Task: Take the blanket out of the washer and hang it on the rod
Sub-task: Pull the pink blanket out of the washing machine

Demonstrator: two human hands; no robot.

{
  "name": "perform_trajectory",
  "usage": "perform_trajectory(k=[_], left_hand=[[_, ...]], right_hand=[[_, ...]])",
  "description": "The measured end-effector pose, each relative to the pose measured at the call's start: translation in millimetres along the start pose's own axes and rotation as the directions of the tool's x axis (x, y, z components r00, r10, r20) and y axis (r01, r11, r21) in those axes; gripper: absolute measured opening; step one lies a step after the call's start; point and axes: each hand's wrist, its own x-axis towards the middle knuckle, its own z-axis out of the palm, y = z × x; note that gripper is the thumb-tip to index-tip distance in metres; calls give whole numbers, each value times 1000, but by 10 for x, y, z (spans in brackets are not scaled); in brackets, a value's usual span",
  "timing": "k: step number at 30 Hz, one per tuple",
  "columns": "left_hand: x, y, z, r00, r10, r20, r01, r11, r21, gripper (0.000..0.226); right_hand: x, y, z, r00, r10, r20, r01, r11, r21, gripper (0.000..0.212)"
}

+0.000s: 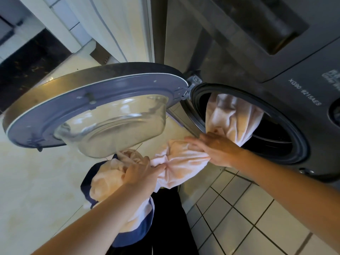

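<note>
- Pale floor tiles point(248, 208) with dark lines run along the foot of the washer point(276, 61), and a smooth cream floor point(36, 181) spreads out to the left.
- The washer is big and dark grey. Its front has pale letters point(304, 94) that read XG90-9215AES.
- Its round door point(55, 107) is swung wide open to the left. A clear glass bowl point(114, 129) bulges out of the middle of the door.
- A dark rubber ring point(301, 144) goes round the washer's open mouth.
- The blanket point(184, 162) is soft and pale pink. It is half out: one part still hangs inside the mouth at its left edge, and the rest stretches out over the bottom-left rim to the person's hands.
- The left hand point(141, 173) has its fingers curled tight into a bunched fold of the blanket, just under the glass bowl.
- More blanket is piled below that hand and arm, and a dark blue edge shows on the pile.
- The right hand point(215, 150) lies on top of the blanket right at the rim of the mouth. Its fingers are straight and point left; I cannot see its thumb.
- Between the two hands the blanket is twisted into a thick roll.
- Dark trousers point(165, 218) show below the blanket.
</note>
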Motion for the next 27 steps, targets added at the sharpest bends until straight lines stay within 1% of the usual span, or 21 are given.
perform_trajectory(k=[1,2,3,4,7,9,10,13,14,16,17,20,21,23,27], left_hand=[[22,-1,9,999,-17,32,18,1000,-20,68],[35,-8,5,998,-35,59,38,998,-41,67],[50,-23,10,996,-46,81,51,997,-51,66],[53,-35,10,994,-50,97,55,997,-49,66],[61,-28,-12,993,-32,113,34,999,-21,65],[46,24,-40,994,-31,101,34,999,-28,63],[34,55,-47,996,-29,79,34,998,-58,64],[-15,148,-24,999,-35,-37,27,978,-207,70],[-30,182,-19,996,-42,-77,22,969,-244,68],[-36,252,-20,986,-64,-154,19,960,-280,63],[-31,287,-18,979,-88,-183,31,956,-292,67],[-65,344,-53,961,-165,-223,82,936,-341,87],[-87,349,-69,957,-177,-229,87,930,-356,90],[-153,355,-98,952,-178,-251,81,932,-353,90],[-236,357,-155,946,-170,-275,60,927,-369,78]], right_hand=[[-41,-26,18,991,-118,-58,114,991,-63,106],[-83,-62,45,970,-223,-97,211,970,-121,102],[-124,-105,83,948,-289,-131,267,950,-162,93],[-156,-150,122,938,-304,-168,273,944,-187,81],[-171,-297,175,939,-233,-254,186,963,-196,50],[-129,-381,128,948,-190,-256,137,968,-210,38],[-100,-422,86,951,-163,-262,112,973,-201,37],[-3,-582,-40,942,-42,-332,8,995,-103,44],[18,-652,-77,942,8,-335,-26,998,-51,44],[42,-768,-122,948,67,-310,-46,996,77,42],[51,-811,-139,955,77,-288,-38,990,139,42],[51,-890,-224,962,118,-244,-27,937,348,50],[38,-906,-247,955,134,-263,-19,918,397,51],[5,-937,-281,930,171,-325,-1,887,463,44],[-41,-1001,-311,914,225,-337,42,776,630,43]])
